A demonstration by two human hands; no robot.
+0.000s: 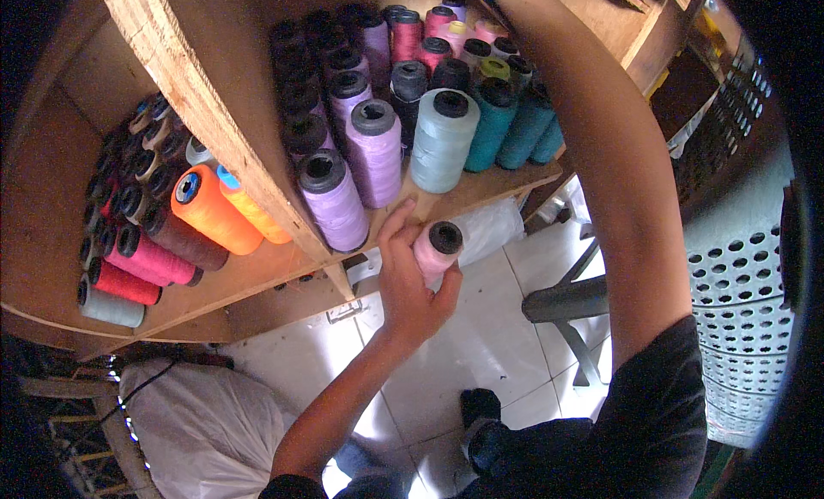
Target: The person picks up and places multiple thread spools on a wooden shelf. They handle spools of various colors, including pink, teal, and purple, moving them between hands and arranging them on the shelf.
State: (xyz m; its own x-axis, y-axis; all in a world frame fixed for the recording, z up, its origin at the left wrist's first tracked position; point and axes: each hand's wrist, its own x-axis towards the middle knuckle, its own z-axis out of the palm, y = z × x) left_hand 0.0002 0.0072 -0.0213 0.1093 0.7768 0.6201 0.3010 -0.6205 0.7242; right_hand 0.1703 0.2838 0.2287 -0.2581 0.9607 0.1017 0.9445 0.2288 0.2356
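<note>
My left hand (410,284) is closed round a cone of pale pink thread (432,260), held upright just in front of the shelf's edge. Black plastic shows at the top of its core. Right behind it on the wooden shelf (421,205) stand lilac thread cones (375,160), a pale blue cone (444,147) and several teal ones (492,130). Farther back are red and pink cones (406,37). My right forearm (592,96) reaches up past the right end of these rows; its hand lies beyond the top edge of the picture.
A wooden upright (210,104) divides the shelf. In the left compartment, orange (215,214), red and grey cones lie tilted. Below are a white plastic sack (202,422) and tiled floor (481,344). At the right, a perforated pale plastic panel (742,276) stands beside a dark stand leg (562,302).
</note>
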